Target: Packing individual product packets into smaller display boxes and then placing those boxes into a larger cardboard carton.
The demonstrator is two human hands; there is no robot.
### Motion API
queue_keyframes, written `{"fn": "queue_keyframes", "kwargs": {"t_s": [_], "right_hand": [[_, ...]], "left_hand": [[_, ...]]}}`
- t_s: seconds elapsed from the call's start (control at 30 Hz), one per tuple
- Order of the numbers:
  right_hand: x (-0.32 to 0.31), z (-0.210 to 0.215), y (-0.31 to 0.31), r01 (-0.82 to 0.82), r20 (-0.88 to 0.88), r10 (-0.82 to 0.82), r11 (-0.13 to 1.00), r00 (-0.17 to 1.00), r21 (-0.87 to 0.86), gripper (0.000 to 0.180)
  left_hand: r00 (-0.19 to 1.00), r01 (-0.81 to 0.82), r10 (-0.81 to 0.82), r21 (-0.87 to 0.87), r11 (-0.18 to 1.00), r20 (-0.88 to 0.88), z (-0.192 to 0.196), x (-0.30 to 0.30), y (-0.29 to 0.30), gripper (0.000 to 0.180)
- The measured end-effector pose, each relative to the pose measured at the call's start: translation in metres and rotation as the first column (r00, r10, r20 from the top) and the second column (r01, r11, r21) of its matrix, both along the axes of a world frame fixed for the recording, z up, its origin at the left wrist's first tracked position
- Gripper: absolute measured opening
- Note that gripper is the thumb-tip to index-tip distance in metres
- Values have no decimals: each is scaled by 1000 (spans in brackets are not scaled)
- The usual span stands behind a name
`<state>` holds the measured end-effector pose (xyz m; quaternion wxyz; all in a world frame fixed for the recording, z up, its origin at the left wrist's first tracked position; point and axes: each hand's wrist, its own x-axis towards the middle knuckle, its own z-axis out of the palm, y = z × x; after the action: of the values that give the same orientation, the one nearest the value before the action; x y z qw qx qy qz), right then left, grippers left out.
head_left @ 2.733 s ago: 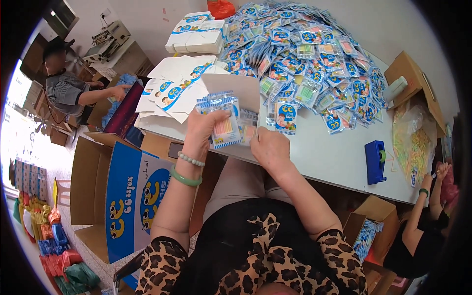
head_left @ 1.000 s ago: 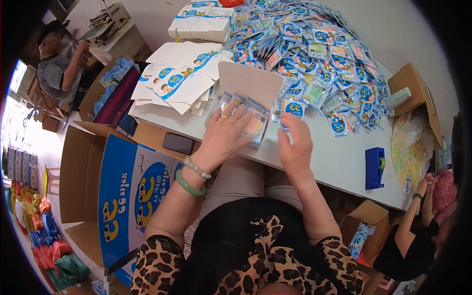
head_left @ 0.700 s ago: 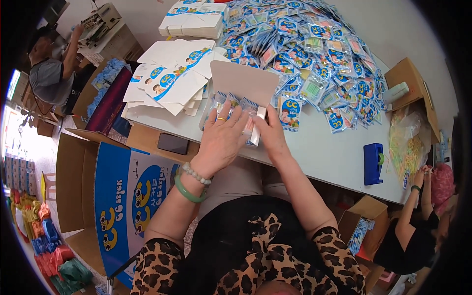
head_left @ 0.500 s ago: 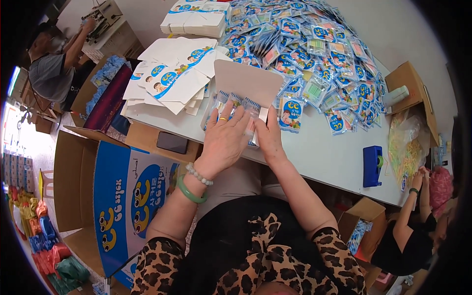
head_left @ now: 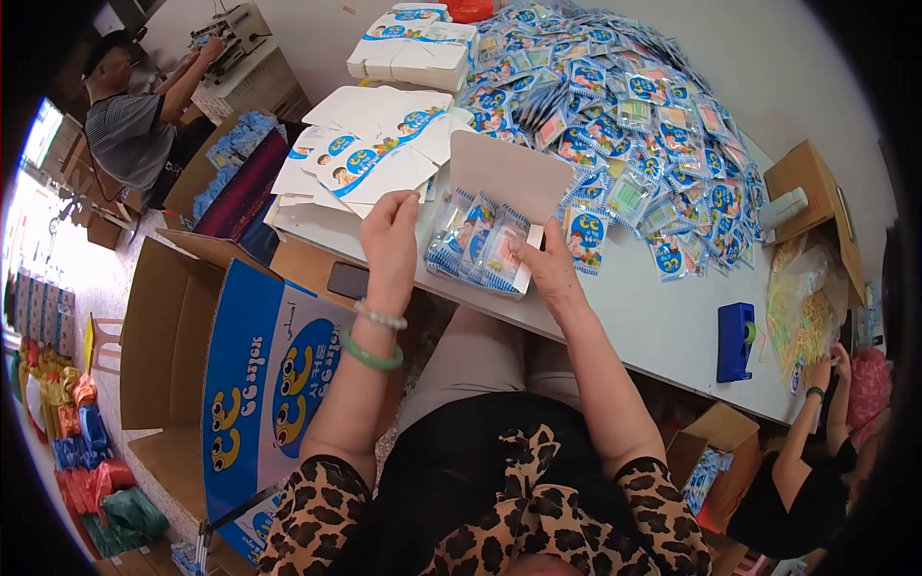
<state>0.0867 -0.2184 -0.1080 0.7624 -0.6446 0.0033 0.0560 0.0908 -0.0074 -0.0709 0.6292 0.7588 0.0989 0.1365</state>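
Note:
A small white cardboard box (head_left: 519, 173) stands at the table's near edge, its lid raised at the back. Small clear-and-blue packets (head_left: 471, 235) lie side by side inside it. My right hand (head_left: 555, 274) grips the box's right side, thumb over the inside and fingers outside. To the left of the box, my left hand (head_left: 389, 240) is raised with its fingers curled and pinched together; whether anything is between them is hidden. Behind it lie flat white printed cartons (head_left: 365, 144). One loose packet (head_left: 584, 238) rests just right of the box.
A large heap of packets (head_left: 615, 115) covers the table's back. More stacked cartons (head_left: 413, 48) stand at back left. A blue tape dispenser (head_left: 736, 343) sits at right. Below left is a large open carton (head_left: 230, 403). Two other people work nearby, at far left and far right.
My left hand has lifted off the packets in the box and moved left, its fingers closing. My right hand stays at the box's right side. The view has shifted slightly.

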Motion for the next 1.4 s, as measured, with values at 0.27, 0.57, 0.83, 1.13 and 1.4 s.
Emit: {"fn": "queue_keyframes", "kwargs": {"t_s": [0.27, 0.57, 0.83, 1.13, 1.4], "right_hand": [[3, 1, -4, -18, -20, 18, 999, 1000, -27, 53], [7, 11, -44, -256, -99, 256, 967, 962, 18, 73], [15, -18, -50, -270, 138, 258, 960, 956, 79, 19], [23, -13, -56, -265, 207, 286, 956, 936, -122, 17], [10, -17, -64, -195, 300, 322, 903, 898, -384, 17]], "left_hand": [[848, 437, -528, -500, 748, -47, -36, 19, -24, 37], [947, 297, -315, -544, 785, 63, -63, -22, -45, 50], [782, 602, -591, -484, 636, 196, -71, -1, -13, 44], [692, 526, -722, 686, 503, -1, -11, -26, -2, 45], [778, 327, -628, 848, 417, 9, -11, -70, -20, 69]]}}
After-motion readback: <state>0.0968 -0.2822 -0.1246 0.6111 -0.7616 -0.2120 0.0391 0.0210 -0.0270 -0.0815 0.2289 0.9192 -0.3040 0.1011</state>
